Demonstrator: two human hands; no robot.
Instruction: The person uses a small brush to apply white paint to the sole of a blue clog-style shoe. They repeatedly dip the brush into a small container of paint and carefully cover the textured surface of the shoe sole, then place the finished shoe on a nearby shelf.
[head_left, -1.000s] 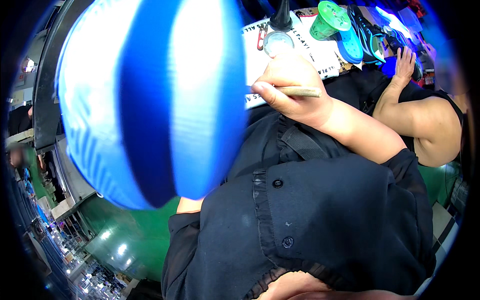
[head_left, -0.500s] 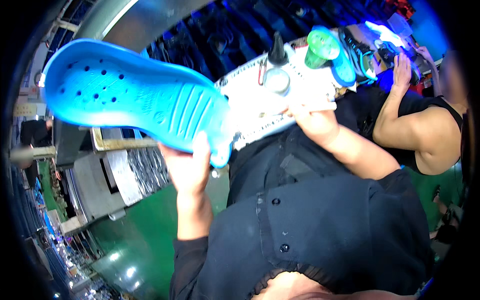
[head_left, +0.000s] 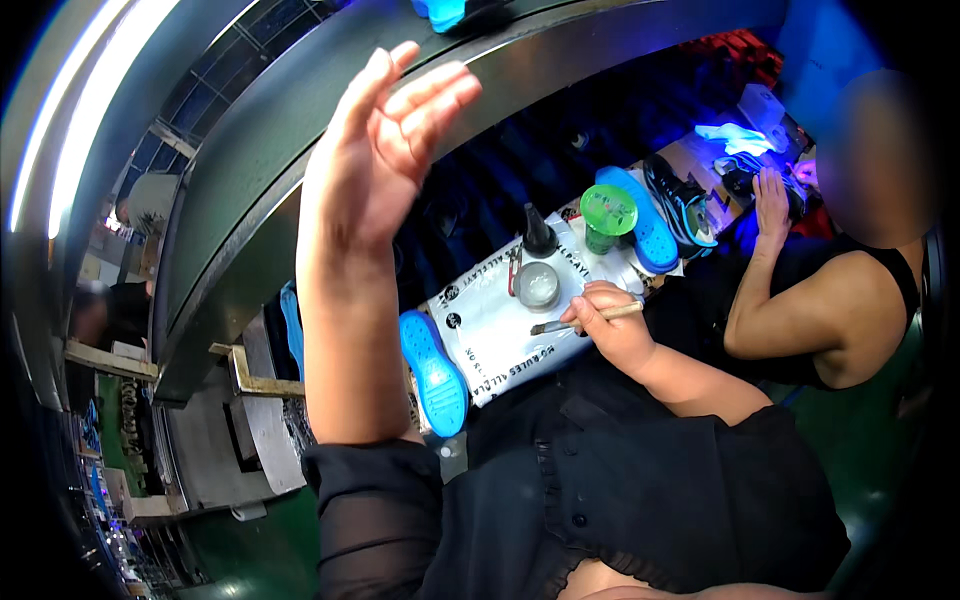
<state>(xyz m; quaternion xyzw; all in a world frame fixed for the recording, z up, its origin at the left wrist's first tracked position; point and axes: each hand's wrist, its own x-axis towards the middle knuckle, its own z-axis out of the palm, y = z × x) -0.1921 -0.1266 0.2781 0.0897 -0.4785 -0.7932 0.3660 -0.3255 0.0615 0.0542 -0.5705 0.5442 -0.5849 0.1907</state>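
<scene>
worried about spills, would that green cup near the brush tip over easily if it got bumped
Probably fairly easily: the green cup looks tall for its base and stands beside a blue insole. It seems light plastic. The right hand holds a brush close by.

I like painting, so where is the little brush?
In the head view, the brush is in the right hand, right of centre, beside the small clear jar.

Around the small round glass dish (head_left: 538, 285), a black cone-tipped bottle (head_left: 538, 232) stands just behind and a green plastic cup (head_left: 607, 217) beyond-right; the white printed sheet (head_left: 490, 335) before it lies open.
</scene>
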